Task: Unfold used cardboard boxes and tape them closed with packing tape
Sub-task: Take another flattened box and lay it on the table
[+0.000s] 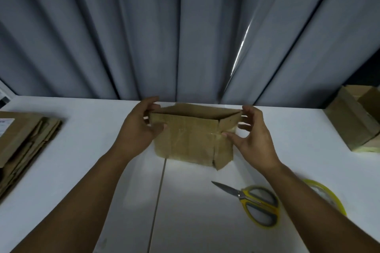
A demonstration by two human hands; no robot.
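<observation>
A small brown cardboard box [189,139] stands in the middle of the white table [82,170], near the far edge, with its top open. The left hand [139,127] grips the box's left end, thumb in front and fingers curled behind, to keep it from sliding. The right hand [253,141] is at the right end with its fingers spread. The thumb tip and one fingertip touch the corner, maybe to push the box into shape, though the light is dim and I can't be sure. The yellow and grey scissors [259,203] and the yellow-edged roll of clear tape [327,197] wait close by the right arm, ready for taping. Flat brown cardboard pieces [24,139] lie stacked on the left.
</observation>
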